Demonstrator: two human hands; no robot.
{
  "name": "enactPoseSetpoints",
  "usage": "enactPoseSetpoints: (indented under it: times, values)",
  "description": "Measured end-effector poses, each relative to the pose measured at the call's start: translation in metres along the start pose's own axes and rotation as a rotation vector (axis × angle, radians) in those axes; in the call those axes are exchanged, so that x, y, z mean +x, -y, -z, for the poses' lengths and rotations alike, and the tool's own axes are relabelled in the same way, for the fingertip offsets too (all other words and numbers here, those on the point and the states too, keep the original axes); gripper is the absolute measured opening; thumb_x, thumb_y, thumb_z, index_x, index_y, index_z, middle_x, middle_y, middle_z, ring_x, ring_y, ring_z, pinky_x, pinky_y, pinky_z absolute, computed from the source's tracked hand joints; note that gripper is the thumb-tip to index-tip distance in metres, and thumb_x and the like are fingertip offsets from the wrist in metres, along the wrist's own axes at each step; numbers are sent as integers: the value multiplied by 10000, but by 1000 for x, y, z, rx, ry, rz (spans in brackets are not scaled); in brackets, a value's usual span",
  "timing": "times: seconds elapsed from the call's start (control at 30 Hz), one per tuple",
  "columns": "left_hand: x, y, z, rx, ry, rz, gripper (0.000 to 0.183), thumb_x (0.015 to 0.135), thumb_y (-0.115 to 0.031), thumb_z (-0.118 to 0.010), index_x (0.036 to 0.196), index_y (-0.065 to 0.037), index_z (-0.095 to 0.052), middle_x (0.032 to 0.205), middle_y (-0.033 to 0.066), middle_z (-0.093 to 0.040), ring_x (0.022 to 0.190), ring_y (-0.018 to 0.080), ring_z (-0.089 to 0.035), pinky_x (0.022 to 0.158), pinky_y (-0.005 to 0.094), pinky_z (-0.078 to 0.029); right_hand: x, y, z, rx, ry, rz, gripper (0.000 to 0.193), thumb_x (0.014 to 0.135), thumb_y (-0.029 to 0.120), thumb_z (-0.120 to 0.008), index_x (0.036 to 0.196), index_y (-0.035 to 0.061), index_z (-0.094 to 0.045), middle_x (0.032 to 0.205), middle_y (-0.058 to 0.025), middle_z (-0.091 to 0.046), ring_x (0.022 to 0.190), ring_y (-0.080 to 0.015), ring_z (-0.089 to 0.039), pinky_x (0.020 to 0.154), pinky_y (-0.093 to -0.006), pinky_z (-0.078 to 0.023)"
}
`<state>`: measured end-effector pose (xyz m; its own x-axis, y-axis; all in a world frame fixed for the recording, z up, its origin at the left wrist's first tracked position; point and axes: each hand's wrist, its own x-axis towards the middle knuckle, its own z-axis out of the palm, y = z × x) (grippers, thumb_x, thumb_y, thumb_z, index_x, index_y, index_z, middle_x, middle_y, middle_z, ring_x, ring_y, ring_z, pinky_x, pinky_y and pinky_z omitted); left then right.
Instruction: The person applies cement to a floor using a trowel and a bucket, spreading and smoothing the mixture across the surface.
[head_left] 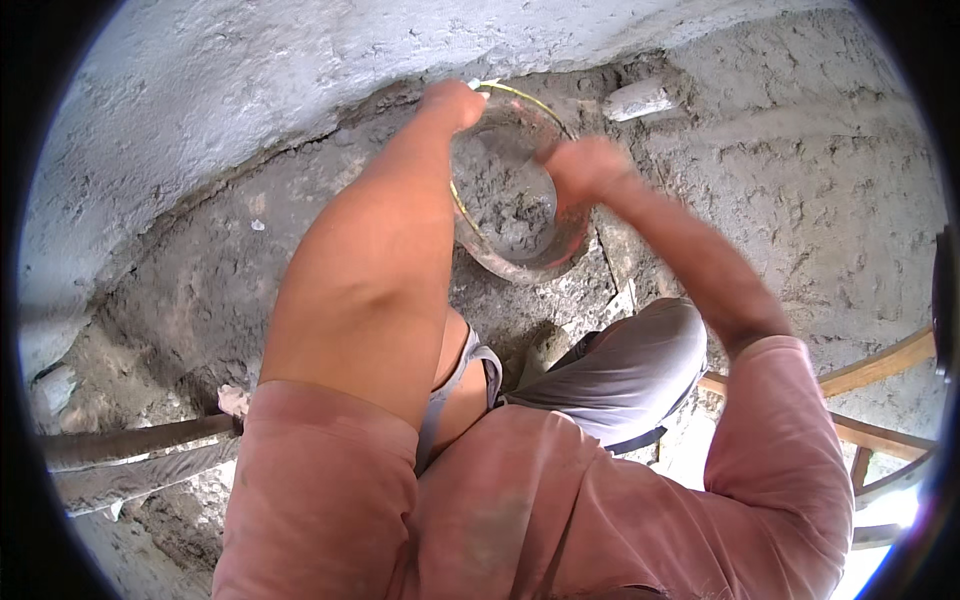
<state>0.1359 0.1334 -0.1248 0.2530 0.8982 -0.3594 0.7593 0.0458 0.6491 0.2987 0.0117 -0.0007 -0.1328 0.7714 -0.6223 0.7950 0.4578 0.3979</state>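
A round mortar pan [519, 272] with a reddish side and a yellowish rim sits on rough ground, close to the wall. Wet grey mortar [515, 215] lies inside it. At the pan's far left edge, my left hand [455, 105] is closed on the rim, its fingertips partly hidden. Over the pan's right side is my right hand [592, 168], smeared by motion and curled. A dark, blurred tool [525, 150] reaches from it over the mortar. The blur hides the tool's exact kind.
A rough grey plastered wall [250, 70] rises beyond the pan. A pale block [640, 99] lies to the pan's right. Curved wooden pieces [880, 362] stand at the right, and dark poles [140, 443] at the lower left. My bent knee [650, 350] is near the pan.
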Motion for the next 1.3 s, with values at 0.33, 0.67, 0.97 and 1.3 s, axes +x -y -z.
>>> enactPoseSetpoints:
  times: [0.33, 0.67, 0.97, 1.3]
  values:
    - [-10, -13, 7, -11, 28, 7, 573, 961, -502, -505, 1238, -21, -646, 1312, 181, -608, 1208, 365, -580, 999, 436, -467, -15, -17, 10, 56, 3, -196, 250, 861, 135, -628, 1093, 81, -705, 1041, -139, -723, 977, -282, -712, 825, -405, -576]
    - [2, 3, -4, -25, -69, -19, 593, 925, -521, -565, 1122, 26, -681, 1120, 256, -669, 1041, 402, -647, 889, 442, -498, -4, -17, 18, 2, -72, -54, 241, 896, 166, -581, 1096, 102, -700, 1024, -100, -733, 920, -286, -720, 768, -411, -592]
    - [-14, 0, 12, 32, 10, -85, 587, 972, -503, -474, 1230, -3, -641, 1321, 211, -591, 1209, 369, -573, 1022, 419, -449, -7, -10, 40, -524, -230, 421, 295, 926, 152, -519, 1198, 45, -562, 917, -133, -680, 827, -270, -713, 635, -353, -595]
    - [-7, -8, 1, -28, 17, -30, 583, 950, -536, -504, 1146, -21, -693, 1144, 203, -682, 1079, 353, -644, 929, 444, -486, 8, -8, -93, 320, 425, 206, 255, 935, 185, -591, 1093, -14, -610, 718, -101, -557, 580, -150, -576, 492, -320, -495]
